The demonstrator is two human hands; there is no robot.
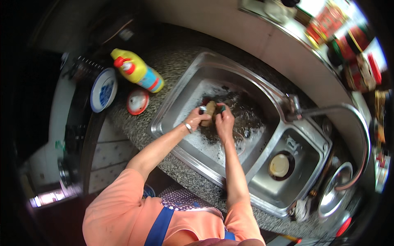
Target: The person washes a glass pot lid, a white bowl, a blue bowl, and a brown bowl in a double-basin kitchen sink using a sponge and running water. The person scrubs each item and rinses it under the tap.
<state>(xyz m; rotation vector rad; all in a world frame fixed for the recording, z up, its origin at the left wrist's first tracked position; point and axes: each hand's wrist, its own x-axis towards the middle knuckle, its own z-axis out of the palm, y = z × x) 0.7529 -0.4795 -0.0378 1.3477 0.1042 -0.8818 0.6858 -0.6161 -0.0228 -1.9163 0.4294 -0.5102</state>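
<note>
In the larger basin of a stainless steel sink (161,106), my left hand (197,118) grips a tan, oblong item (210,108) that I cannot identify. A silvery band is on that wrist. Close on its right, my right hand (225,121) has bent fingers closed on a small dark green thing (222,108), perhaps a scouring pad, against the tan item. Beneath both hands lies dark, murky water (246,118) with whitish foam. A round rim shows partly under the water beside my right forearm.
Left of the sink, a yellow bottle (138,69), a red-rimmed dish (138,102) and a blue-rimmed bowl (104,90) stand on the granite counter. A curved faucet (354,110) arches over the smaller basin, which holds a pale round object (279,165). A metal bowl (335,190) is farther right.
</note>
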